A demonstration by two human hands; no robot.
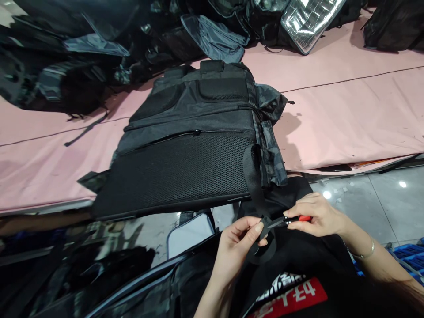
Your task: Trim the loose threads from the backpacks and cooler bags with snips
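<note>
Black mesh-backed backpack (185, 165) on the pink-covered bench (347, 110); left hand (239, 238) pinching its webbing strap (253, 174); right hand (319, 216) holding red-handled snips (287, 220) pointed at the strap.

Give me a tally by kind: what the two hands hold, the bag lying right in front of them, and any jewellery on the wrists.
Red-handled snips, in the right hand: 1
Black strap, running down to the left hand, which pinches it: 1
Backpack: 1
Bracelet, on the right wrist: 1
Total: 4
</note>
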